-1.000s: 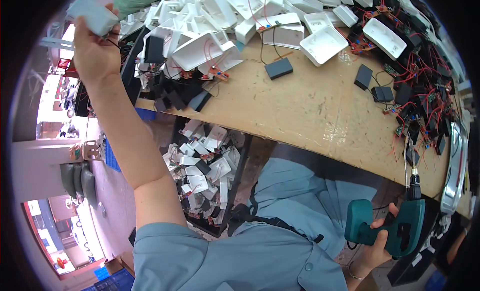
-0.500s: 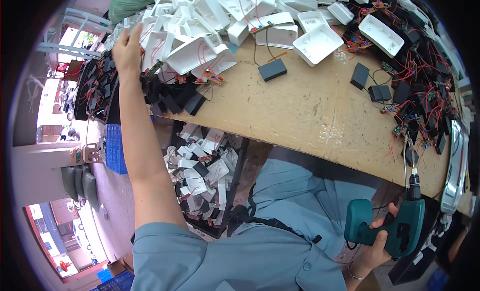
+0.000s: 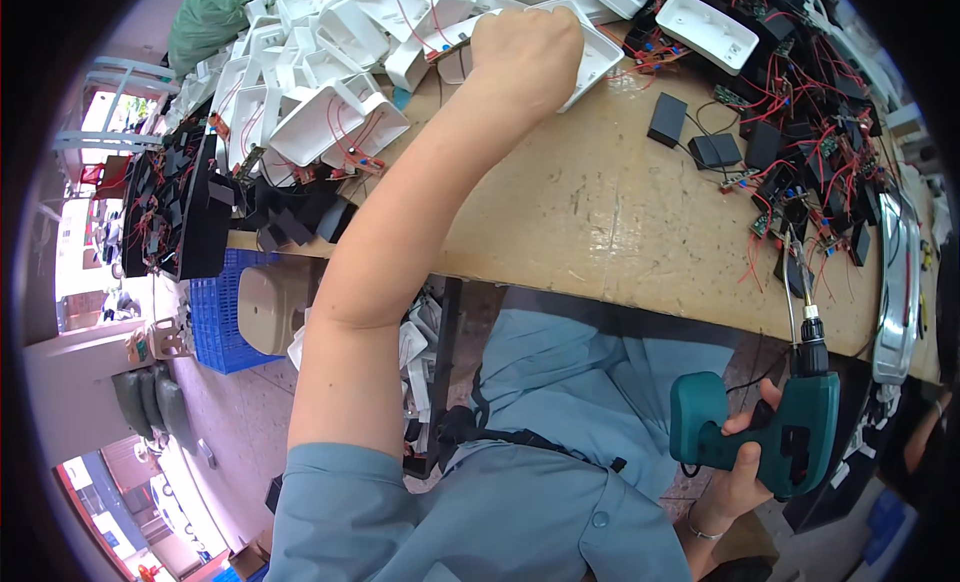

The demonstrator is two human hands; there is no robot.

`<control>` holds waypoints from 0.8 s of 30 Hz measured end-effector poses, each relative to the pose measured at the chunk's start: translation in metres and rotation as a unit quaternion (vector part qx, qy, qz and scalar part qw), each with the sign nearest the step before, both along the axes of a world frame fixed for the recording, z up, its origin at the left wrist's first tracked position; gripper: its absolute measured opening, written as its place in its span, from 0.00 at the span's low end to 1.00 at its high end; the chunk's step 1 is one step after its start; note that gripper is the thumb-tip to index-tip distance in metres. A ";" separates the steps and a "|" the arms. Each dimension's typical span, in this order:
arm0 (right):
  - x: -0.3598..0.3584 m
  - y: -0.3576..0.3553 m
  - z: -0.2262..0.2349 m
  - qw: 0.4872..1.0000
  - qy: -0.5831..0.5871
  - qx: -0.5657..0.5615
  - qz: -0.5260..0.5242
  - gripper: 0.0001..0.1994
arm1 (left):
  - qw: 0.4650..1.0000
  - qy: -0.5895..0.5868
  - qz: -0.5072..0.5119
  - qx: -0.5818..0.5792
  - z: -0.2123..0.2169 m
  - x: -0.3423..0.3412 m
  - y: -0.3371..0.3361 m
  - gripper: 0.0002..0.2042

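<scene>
My left hand reaches to the far middle of the table, fingers curled closed over a shallow white plastic case. Its fingertips are hidden beneath the hand, so what they hold cannot be made out. Beside it lies a narrow circuit board with red wires, partly covered. My right hand grips a green soldering gun at the lower right, a finger at its trigger. The gun's metal tip and thin side tube point away from me, over the table's right edge beside a black box.
White plastic cases pile up at the far left. Circuit boards with red wires and black boxes heap along the right. A black bin of parts stands left, above a blue crate and a beige stool. Two black boxes lie right of centre.
My left hand has swung right, from the left of the white pile to the case at the far middle, and its fingers have closed. My right hand still holds the soldering gun; the view has shifted slightly.
</scene>
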State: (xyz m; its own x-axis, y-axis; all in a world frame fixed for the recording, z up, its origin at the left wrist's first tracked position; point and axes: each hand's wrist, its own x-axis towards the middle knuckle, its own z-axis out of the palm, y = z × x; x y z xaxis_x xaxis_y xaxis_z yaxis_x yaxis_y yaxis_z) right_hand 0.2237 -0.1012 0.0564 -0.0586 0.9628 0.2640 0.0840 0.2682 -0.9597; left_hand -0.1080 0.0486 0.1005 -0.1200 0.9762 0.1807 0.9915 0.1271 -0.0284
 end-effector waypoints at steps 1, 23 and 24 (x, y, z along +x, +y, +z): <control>0.000 -0.001 0.001 1.000 0.000 0.000 -0.002 0.30 | 0.999 0.027 -0.008 0.016 -0.009 -0.005 0.004 0.06; 0.006 -0.005 -0.006 1.000 0.030 0.006 0.003 0.30 | 0.951 -0.298 -0.042 0.075 -0.048 0.065 -0.102 0.26; 0.007 -0.005 -0.006 0.999 0.030 0.008 0.005 0.30 | 0.940 -0.333 -0.011 0.068 -0.048 0.065 -0.102 0.28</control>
State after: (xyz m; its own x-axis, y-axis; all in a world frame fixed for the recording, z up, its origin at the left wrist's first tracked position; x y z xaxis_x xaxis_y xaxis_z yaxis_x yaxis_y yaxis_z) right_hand 0.2307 -0.1066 0.0504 -0.0524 0.9580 0.2820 0.0229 0.2835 -0.9587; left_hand -0.0435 -0.0537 0.0529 -0.2298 0.9534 0.1954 0.7855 0.0631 0.6156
